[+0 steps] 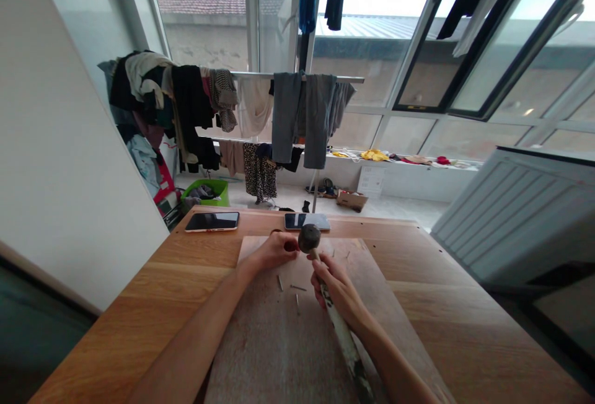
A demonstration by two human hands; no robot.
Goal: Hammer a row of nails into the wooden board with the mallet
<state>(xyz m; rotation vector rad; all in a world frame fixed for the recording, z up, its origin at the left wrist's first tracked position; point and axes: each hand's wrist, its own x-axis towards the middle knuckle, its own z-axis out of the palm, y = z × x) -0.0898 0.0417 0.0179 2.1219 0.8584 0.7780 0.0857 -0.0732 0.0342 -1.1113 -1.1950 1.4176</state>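
In my right hand (334, 283) is a hammer with a dark, rounded head (308, 238) and a long, worn handle (343, 336) that runs back toward me. My left hand (280, 249) is closed in a pinch just left of the hammer head, near the far end of a wooden board (260, 336). What its fingertips hold, if anything, is too small to make out. Several nails are on the board: one nail (279, 283) lies near my left wrist, another nail (298, 287) lies crosswise, and a third nail (298, 305) sits closer to me.
The board rests on a wooden table (162, 286). Two phones lie at its far edge, a dark phone (212, 221) at left and a second phone (297, 221) behind the hammer head. Beyond stand a laundry rack (344, 80) and a green basket (223, 192).
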